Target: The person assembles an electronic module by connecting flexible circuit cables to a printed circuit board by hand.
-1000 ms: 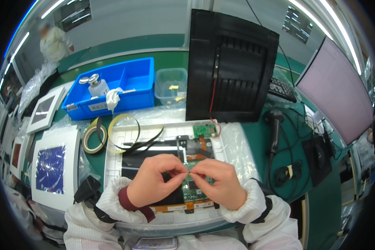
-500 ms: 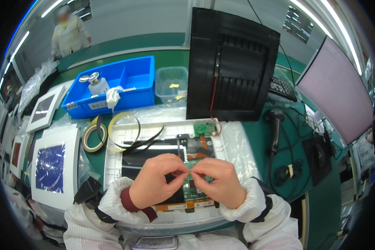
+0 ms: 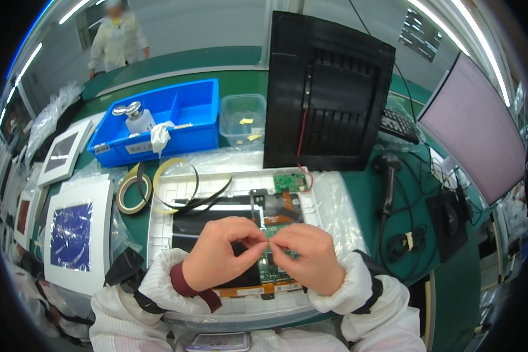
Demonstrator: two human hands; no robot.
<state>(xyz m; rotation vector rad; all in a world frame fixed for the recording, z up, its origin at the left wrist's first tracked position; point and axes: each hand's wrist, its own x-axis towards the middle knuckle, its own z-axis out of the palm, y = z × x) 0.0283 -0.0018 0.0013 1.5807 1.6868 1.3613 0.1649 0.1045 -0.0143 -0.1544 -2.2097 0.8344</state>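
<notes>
"So, in the head view, what are the hands doing?"

"The left hand (image 3: 224,253) and the right hand (image 3: 312,257) meet near the middle. On each, thumb and forefinger are pressed together, tips just about touching the other hand's. Whether something tiny is pinched between the fingers, I can't tell."

"And beneath them?"

"A green circuit board (image 3: 272,273), partly covered by the right hand and showing at six o'clock from the fingertips. It sits in an open white housing (image 3: 158,234), beside a black panel (image 3: 196,227). A smaller green board (image 3: 288,183) is between twelve and one."

"What's around that?"

"A black cover (image 3: 328,88) stands upright at one o'clock, a red wire (image 3: 301,141) running down it. A handheld scanner (image 3: 386,183) lies on the green surface (image 3: 362,190) at two. A tape roll (image 3: 121,196) lies at ten; a blue bin (image 3: 185,144) holding a pump bottle (image 3: 138,124) is between ten and eleven."

"Anything at nine?"

"A white-framed panel (image 3: 102,234) with a blue middle."
</notes>
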